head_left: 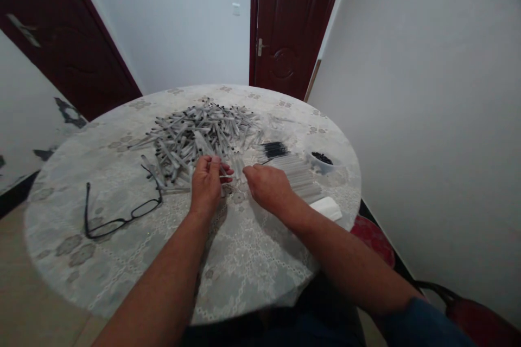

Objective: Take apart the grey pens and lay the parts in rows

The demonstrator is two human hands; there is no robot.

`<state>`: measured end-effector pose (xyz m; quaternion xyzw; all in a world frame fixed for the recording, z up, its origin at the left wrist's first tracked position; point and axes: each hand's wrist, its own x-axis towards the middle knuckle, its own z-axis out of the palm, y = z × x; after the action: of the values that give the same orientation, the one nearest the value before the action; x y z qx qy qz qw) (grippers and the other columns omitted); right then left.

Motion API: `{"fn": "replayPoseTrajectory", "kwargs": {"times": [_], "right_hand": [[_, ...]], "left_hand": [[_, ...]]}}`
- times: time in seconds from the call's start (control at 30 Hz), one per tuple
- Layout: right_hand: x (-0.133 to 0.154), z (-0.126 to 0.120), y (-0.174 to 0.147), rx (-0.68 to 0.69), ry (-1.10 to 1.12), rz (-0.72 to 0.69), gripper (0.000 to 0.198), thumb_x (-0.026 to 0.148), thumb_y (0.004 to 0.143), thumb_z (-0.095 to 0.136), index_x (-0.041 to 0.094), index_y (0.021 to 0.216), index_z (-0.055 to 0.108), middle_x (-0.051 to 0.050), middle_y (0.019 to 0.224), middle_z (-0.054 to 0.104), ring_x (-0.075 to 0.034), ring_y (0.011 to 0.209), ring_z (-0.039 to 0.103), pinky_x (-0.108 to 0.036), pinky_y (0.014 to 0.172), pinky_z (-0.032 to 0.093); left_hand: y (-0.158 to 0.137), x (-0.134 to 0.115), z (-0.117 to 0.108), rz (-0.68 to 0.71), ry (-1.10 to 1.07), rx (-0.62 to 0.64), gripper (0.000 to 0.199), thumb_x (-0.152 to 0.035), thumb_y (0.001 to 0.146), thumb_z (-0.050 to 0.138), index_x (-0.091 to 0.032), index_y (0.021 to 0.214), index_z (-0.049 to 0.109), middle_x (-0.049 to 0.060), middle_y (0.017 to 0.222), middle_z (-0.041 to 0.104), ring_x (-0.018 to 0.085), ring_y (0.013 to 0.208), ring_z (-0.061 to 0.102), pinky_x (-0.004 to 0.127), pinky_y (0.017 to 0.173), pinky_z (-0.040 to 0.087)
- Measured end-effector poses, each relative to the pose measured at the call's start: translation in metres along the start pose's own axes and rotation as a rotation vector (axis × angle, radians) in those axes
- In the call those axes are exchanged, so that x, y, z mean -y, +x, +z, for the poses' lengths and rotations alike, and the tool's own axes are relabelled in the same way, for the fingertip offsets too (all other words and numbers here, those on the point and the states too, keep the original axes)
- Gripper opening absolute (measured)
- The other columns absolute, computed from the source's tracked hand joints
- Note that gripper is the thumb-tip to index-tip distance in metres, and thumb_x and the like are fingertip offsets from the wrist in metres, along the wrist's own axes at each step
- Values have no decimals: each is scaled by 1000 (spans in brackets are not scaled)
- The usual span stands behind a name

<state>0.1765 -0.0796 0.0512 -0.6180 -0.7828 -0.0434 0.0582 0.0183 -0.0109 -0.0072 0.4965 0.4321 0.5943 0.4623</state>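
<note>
My left hand [208, 181] is closed, thumb against fingers, around a translucent pen barrel [203, 143] that points up toward the far left. Close by on the right, my right hand [268, 184] is in a pinch above the tablecloth; whatever lies between its fingertips is hidden or too small to name. Beyond both hands spreads a large heap of clear pens [191, 133] with dark ends. A few clear tubes [238, 162] lie between the hands. Beside my right hand are a row of clear barrels [299, 173] and a bundle of dark-tipped refills [274, 149].
A clear bowl [325, 165] of small black parts stands at the right. Black-framed glasses [126, 219] lie at the left, and a white folded item [328, 209] is near my right forearm. Clear plastic bags [277, 124] rest behind. The round table [260, 271] has a patterned cloth.
</note>
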Motion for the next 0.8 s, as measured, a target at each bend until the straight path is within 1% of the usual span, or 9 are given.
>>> {"fn": "replayPoseTrajectory", "kwargs": {"times": [0.17,0.3,0.4,0.53,0.63,0.7,0.73,0.8], "right_hand": [[-23,10,41,69,-66,108,28,18,103,41,20,116,65,-14,115,69,-24,101,72,-32,84,54],[-45,21,68,69,-70,191,31,16,102,41,18,117,68,-16,117,71,-25,105,72,-33,86,54],[-63,27,80,72,-67,232,33,12,100,42,16,114,71,-18,116,73,-27,108,72,-35,89,54],[-78,33,85,53,-52,282,33,9,97,44,13,115,72,-21,113,74,-29,108,72,-37,90,53],[-79,33,79,1,-40,307,33,14,100,43,14,117,70,-20,111,74,-28,105,72,-36,88,52],[-75,33,72,-69,3,301,32,20,103,41,15,117,70,-17,111,74,-26,106,71,-34,90,51],[-73,32,67,-130,70,282,32,24,104,41,16,115,71,-16,111,75,-26,107,71,-33,91,50],[-68,31,56,-287,304,231,32,31,104,43,18,111,72,-12,108,76,-24,105,70,-31,92,49]], "left_hand": [[0,2,-1,-27,32,4,30,-53,95,59,-23,99,57,1,86,67,18,75,72,27,56,60],[1,4,-2,-54,45,24,33,-54,92,61,-22,98,59,2,87,67,18,77,71,27,57,59],[1,5,-1,-53,60,38,34,-55,90,63,-21,95,62,3,86,67,18,77,70,27,57,59],[-2,3,0,-60,73,72,38,-57,89,64,-19,97,68,5,87,67,18,76,68,27,56,57],[-5,-1,2,-82,64,106,40,-56,89,63,-18,99,72,6,86,67,19,75,67,27,55,56],[-7,-5,3,-92,76,155,39,-54,89,62,-18,98,74,6,85,68,18,70,65,27,54,54],[-9,-7,3,-89,94,187,38,-53,89,62,-17,98,75,6,83,68,17,67,64,27,54,53],[-12,-11,3,-62,159,264,38,-51,89,62,-17,95,76,5,77,68,16,61,61,26,54,50]]}}
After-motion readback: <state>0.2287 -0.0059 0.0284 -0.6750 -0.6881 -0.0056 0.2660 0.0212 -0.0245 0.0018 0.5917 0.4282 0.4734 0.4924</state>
